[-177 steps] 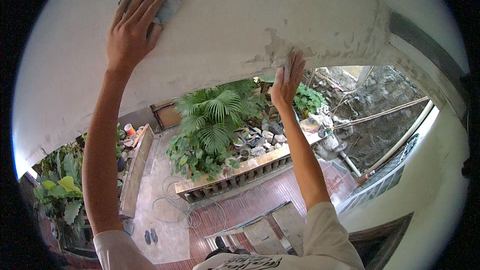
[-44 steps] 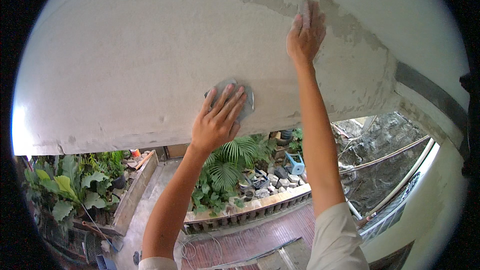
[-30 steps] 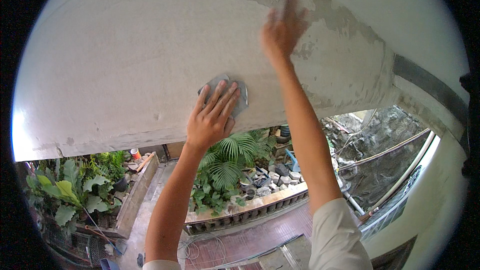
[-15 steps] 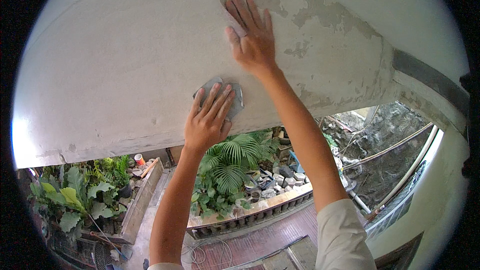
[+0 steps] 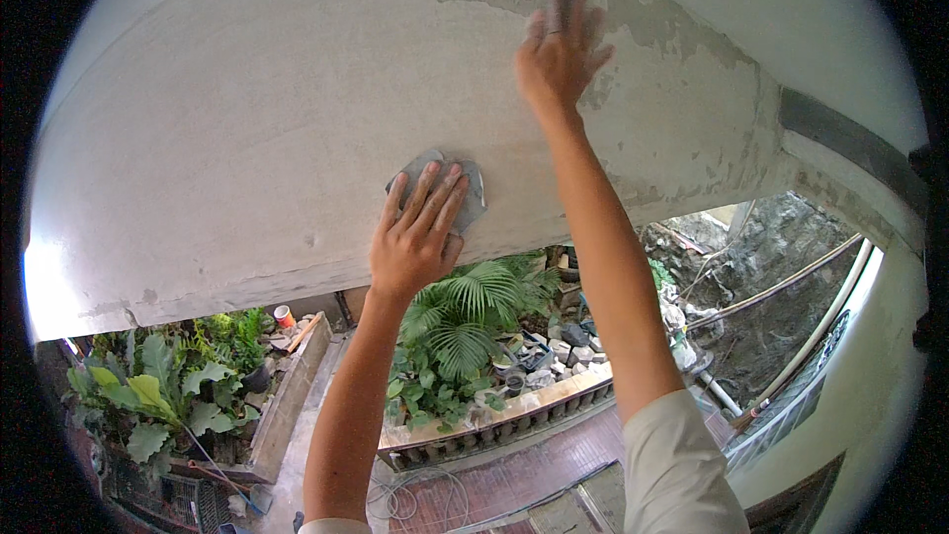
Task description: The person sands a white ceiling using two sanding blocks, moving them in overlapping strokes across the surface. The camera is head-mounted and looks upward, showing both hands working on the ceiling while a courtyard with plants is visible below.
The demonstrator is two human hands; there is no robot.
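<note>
My left hand [image 5: 417, 227] lies with its fingers stretched over a grey sheet of sandpaper [image 5: 473, 200], pressing it flat to the pale plastered surface [image 5: 247, 138]. The sheet's edges show around the fingertips. Higher and to the right, my right hand [image 5: 561, 54] is at the same surface, beside a rough grey patch [image 5: 643, 15] where the coating is worn off. Its fingers look spread but are smeared by motion. A dark shape shows among them, and I cannot make out whether they hold anything.
Below the surface's lower edge are a palm-like plant [image 5: 465, 307], a low curved wall [image 5: 494, 425] with rubble behind it, and leafy plants [image 5: 148, 391] at left. A coiled hose [image 5: 420, 499] lies on the floor. At right, pipes [image 5: 820, 336] run past a rough bank [image 5: 771, 277].
My right hand has swept to the right and slightly up, and its fingers have fanned out. The pale sheet edge beside its thumb no longer shows. My left hand stays nearly in place.
</note>
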